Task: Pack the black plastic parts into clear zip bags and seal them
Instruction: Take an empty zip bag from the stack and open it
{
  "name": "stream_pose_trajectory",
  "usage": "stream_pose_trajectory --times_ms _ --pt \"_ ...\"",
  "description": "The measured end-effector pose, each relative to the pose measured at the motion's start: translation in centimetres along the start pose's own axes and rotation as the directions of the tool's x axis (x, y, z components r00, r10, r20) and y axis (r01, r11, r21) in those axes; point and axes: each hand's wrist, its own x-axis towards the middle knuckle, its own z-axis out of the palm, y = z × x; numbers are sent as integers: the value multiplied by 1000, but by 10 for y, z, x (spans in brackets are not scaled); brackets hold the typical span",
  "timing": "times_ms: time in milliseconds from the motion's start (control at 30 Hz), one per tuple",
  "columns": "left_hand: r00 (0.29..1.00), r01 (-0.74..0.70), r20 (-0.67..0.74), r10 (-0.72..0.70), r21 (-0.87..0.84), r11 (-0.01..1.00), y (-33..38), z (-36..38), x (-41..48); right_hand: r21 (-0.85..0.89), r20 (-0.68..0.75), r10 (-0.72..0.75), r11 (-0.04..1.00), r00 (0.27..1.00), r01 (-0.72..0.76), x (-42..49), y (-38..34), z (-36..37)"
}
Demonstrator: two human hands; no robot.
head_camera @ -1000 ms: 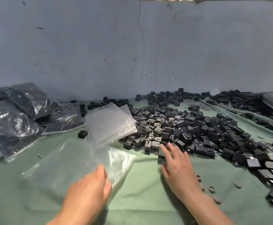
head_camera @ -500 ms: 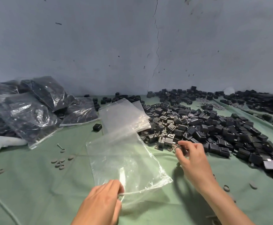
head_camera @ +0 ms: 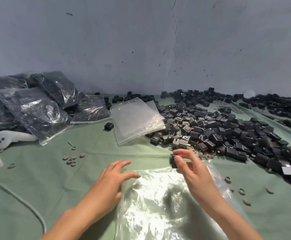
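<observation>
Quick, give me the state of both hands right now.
Left hand: open, fingers touching the clear zip bag.
Right hand: pinching a black plastic part.

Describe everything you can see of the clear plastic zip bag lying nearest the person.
The clear, thin plastic zip bag is crinkled and glossy with bright glare. It lies flat on the green cloth, its near end out of frame, and looks empty. The left hand touches its far left edge with straight fingers; the right hand, pinching a small black plastic part, is over its far right corner.
</observation>
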Motion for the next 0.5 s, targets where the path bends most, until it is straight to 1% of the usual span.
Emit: stream_pose_trajectory --times_ms 33,100,133,167,200,267,300,333,400,433,500 --pt "999 29 -20 -30 -77 997 1 -4 2 28 5 20 999 1000 -20 -2 1 3" --pt "981 43 -174 -86 -238 970 8 -13 1 111 8 49 993 999 -50 -4 1 8" --pt "963 20 -251 -102 -308 951 14 -15 -1 158 18 54 986 998 -56 -5 0 11" --pt "956 -6 -272 -111 -397 918 21 -14 -5 198 46 47 979 998 -55 -6 -1 14" --pt "965 -11 -231 -124 -509 861 29 -12 -8 232 90 29 972 996 -49 -8 -2 19" --pt "992 49 -44 -120 -736 675 46 -5 -11 296 180 -14 954 984 -41 -12 -5 32" --pt "993 75 6 -115 -797 600 50 -2 -11 325 209 -30 945 977 -40 -13 -4 38" --pt "991 90 19 -132 -826 556 51 0 -10 345 225 -42 938 974 -39 -14 -4 43" --pt "981 131 36 -190 -849 513 50 -1 -9 319 243 -53 947 969 -28 -16 -3 50" --pt "977 152 53 -207 -853 499 46 -2 -9 264 253 -58 964 966 -11 -17 -1 52" --pt "965 198 70 -254 -830 522 36 -7 -13 62 276 -83 996 958 69 -18 2 54"
